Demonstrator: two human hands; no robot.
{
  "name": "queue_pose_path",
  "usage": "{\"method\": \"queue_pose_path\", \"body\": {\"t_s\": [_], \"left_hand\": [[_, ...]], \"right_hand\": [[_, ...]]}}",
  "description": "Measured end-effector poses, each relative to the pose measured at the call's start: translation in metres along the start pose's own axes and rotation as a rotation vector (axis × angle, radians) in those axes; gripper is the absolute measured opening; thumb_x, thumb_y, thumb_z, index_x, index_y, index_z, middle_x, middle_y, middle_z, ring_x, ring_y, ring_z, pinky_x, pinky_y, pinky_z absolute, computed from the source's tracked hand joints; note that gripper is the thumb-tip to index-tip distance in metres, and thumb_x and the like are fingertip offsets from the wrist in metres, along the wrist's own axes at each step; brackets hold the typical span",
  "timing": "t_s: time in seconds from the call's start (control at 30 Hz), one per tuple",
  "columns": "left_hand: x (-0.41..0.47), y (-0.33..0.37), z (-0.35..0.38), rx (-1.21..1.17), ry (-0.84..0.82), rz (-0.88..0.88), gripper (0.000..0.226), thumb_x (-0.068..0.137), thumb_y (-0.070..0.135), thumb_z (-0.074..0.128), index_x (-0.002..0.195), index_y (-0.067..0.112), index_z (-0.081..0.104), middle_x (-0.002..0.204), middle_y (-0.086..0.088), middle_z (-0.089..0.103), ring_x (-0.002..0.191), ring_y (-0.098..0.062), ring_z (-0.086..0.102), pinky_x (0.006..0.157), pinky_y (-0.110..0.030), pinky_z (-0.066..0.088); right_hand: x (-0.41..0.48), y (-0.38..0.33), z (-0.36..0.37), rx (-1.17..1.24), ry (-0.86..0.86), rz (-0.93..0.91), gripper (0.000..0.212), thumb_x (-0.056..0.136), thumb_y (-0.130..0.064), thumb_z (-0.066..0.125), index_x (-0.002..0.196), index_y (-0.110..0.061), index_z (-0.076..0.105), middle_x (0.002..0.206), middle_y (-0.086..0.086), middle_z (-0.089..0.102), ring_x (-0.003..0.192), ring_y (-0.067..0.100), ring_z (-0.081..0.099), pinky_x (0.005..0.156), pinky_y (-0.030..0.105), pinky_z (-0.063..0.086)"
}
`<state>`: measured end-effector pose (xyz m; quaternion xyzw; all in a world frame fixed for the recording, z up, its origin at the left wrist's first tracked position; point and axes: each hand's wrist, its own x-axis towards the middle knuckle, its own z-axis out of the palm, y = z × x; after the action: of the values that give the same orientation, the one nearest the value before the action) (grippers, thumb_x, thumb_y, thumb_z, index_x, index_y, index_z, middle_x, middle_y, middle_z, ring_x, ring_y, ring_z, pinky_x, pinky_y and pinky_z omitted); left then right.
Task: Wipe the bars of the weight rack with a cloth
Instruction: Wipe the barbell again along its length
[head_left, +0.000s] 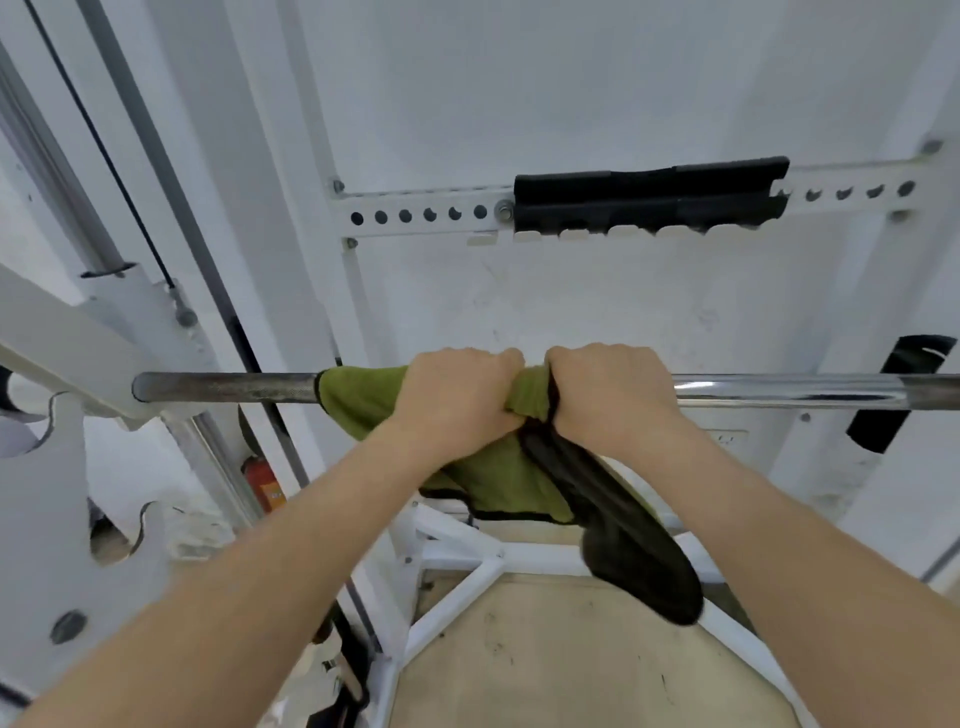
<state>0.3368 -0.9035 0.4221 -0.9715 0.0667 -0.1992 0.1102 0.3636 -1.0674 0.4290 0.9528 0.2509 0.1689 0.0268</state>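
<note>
Green cloth (374, 395), edged in dark trim, is draped over the steel barbell bar (779, 389), and both hands clamp it there. The left hand (457, 395) is curled over the top of the bar with the cloth under its palm. The right hand (613, 389) is fisted round the bunched end of the cloth and the bar, its knuckles against those of the left.

A flap of the cloth sticks out past the left hand's outer side, along the knurled stretch of the bar. The rest hangs below both wrists toward the person. The dark fabric (628, 535) dangling under the right hand may be the cloth's reverse or a second rag; the blur does not settle it.

I judge the wiping to be in progress on this one bar. Beyond the right hand the chrome shows a bright sheen, and beyond the left hand the knurling looks duller, but that could be finish rather than dirt. The perforated crossbar (415, 213) with its black pad, above and beyond the hands, and the white uprights (291, 260) off the left hand's side have no cloth on them, so much of the rack probably remains to be wiped.
</note>
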Motion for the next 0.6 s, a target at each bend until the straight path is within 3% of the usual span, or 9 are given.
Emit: {"method": "queue_pose_path", "body": {"t_s": [0.1,0.23,0.33,0.47,0.53,0.6], "left_hand": [[-0.029,-0.069,0.004,-0.03,0.031,-0.172,0.042,0.078,0.068,0.048,0.08,0.027,0.05,0.071,0.006,0.06,0.067,-0.023,0.06,0.057,-0.031,0.039],[-0.045,-0.09,0.004,-0.016,0.047,-0.29,0.033,0.079,0.06,0.054,0.075,0.028,0.054,0.066,0.007,0.06,0.064,-0.023,0.059,0.054,-0.029,0.035],[-0.018,-0.035,0.002,-0.017,0.059,-0.189,0.024,0.076,0.045,0.06,0.079,0.024,0.048,0.07,0.003,0.059,0.066,-0.028,0.056,0.056,-0.03,0.032],[0.013,0.041,0.002,-0.014,0.036,-0.02,0.019,0.081,0.03,0.055,0.098,0.022,0.051,0.072,0.005,0.051,0.063,-0.022,0.043,0.056,-0.03,0.031],[0.016,0.032,-0.001,0.002,0.032,0.062,0.024,0.083,0.037,0.054,0.101,0.022,0.048,0.072,0.006,0.05,0.063,-0.022,0.045,0.055,-0.031,0.034],[0.009,0.004,-0.002,-0.056,-0.022,0.123,0.032,0.084,0.054,0.052,0.096,0.024,0.045,0.075,0.005,0.056,0.065,-0.021,0.049,0.057,-0.032,0.039]], "right_hand": [[-0.002,0.002,0.002,-0.02,0.061,-0.026,0.014,0.084,-0.023,0.053,0.087,-0.02,0.04,0.064,-0.003,0.034,0.058,0.025,0.038,0.05,0.03,0.02],[0.002,-0.003,0.004,-0.029,0.077,-0.02,0.015,0.083,-0.02,0.054,0.086,-0.019,0.039,0.061,-0.003,0.032,0.051,0.023,0.034,0.051,0.03,0.023],[0.003,-0.006,0.004,-0.014,0.076,0.004,0.014,0.082,-0.02,0.054,0.086,-0.019,0.041,0.061,-0.003,0.033,0.048,0.019,0.03,0.052,0.03,0.026],[0.0,-0.006,0.001,0.02,0.043,0.04,0.02,0.082,-0.021,0.054,0.09,-0.018,0.036,0.063,-0.005,0.036,0.054,0.019,0.042,0.054,0.03,0.03],[-0.004,-0.007,-0.001,0.052,0.044,0.015,0.025,0.08,-0.02,0.056,0.094,-0.017,0.035,0.073,-0.005,0.043,0.068,0.021,0.053,0.06,0.032,0.031],[-0.012,0.0,-0.001,0.046,0.049,-0.005,0.038,0.076,-0.022,0.06,0.109,-0.018,0.041,0.098,0.0,0.048,0.095,0.024,0.053,0.077,0.036,0.035]]}}
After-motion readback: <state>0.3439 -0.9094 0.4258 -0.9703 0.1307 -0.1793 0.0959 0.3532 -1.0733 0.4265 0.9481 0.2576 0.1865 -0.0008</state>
